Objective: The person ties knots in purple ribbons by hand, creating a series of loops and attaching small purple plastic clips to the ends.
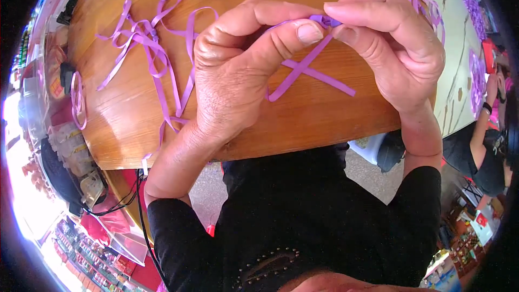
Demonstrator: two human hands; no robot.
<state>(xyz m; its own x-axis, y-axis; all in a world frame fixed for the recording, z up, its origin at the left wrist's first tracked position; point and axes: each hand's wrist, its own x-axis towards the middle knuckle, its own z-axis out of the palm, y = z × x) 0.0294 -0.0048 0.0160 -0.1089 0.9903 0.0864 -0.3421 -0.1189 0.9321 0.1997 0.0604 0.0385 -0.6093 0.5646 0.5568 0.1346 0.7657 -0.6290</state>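
Above the wooden table, my left hand (235, 62) pinches a purple ribbon (325, 21) between thumb and forefinger. My right hand (397, 40) grips the same ribbon from the other side, its thumb and forefinger meeting at a small, darker purple folded or knotted part. Below the fingers, two flat ribbon tails cross and hang near the tabletop. More ribbon loops (154, 43) with small dark purple wrapped spots lie on the table left of my left hand. Beyond my right hand are further purple ribbon loops (427, 8). My fingertips partly hide the folded part.
The brown wooden table (303, 124) has a curved near edge, close to my body. On the right a white marbled table (451, 84) carries purple pieces (476, 75). A person in dark clothes (489, 151) stands there. Black cables (139, 205) hang at the left edge.
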